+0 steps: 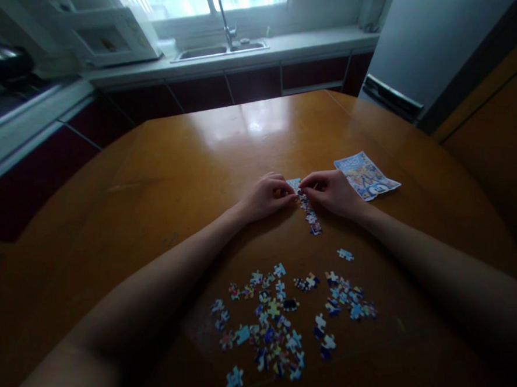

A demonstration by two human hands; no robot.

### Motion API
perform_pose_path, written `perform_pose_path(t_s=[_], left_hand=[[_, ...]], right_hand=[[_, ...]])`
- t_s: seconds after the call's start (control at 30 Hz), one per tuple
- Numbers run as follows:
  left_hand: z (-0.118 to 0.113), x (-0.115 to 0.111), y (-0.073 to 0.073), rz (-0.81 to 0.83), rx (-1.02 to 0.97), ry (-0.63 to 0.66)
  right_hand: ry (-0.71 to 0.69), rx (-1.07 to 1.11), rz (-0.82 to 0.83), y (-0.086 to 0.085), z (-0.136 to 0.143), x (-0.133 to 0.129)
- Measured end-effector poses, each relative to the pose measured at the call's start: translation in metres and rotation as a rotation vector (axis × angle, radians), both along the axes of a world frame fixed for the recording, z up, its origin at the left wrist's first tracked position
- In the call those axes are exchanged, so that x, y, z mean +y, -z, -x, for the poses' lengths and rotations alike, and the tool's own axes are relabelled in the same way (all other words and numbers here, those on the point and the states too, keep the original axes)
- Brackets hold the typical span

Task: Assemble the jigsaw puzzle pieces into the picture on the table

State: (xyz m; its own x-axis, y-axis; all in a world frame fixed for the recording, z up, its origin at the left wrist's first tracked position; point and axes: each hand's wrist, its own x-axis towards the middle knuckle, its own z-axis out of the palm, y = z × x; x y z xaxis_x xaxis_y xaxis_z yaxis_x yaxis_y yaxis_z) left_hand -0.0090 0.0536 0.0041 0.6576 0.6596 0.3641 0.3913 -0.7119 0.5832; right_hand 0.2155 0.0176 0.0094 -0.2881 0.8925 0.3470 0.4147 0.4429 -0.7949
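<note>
A narrow strip of joined puzzle pieces (311, 218) lies on the wooden table, running from between my hands toward me. My left hand (270, 197) is at the strip's upper left side, thumb and fingers pinched at its edge. On the other side, my right hand (328, 192) touches the strip with its fingers closed together. Whatever small piece either hand grips is too small to make out. Loose puzzle pieces (273, 308) are scattered nearer to me, between my forearms. One pale blue piece (345, 254) lies apart, below my right hand.
A creased picture sheet (365, 175) lies just beyond my right hand. The brown table (173, 158) has a rounded edge. Behind it stand a counter with a sink (201, 52), a white microwave (109, 42) and a fridge (441, 36) at the right.
</note>
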Motion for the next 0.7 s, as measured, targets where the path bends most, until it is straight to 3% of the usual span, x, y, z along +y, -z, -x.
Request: perform_pose_path(t_s=[0.33,0.7], left_hand=[[0.001,-0.002,-0.003,0.006,0.021,0.048],[0.002,-0.001,-0.004,-0.021,0.076,0.11]], right_hand=[[-0.051,-0.065,-0.009,-0.004,0.0,-0.002],[-0.157,-0.186,-0.103,0.008,-0.002,0.005]])
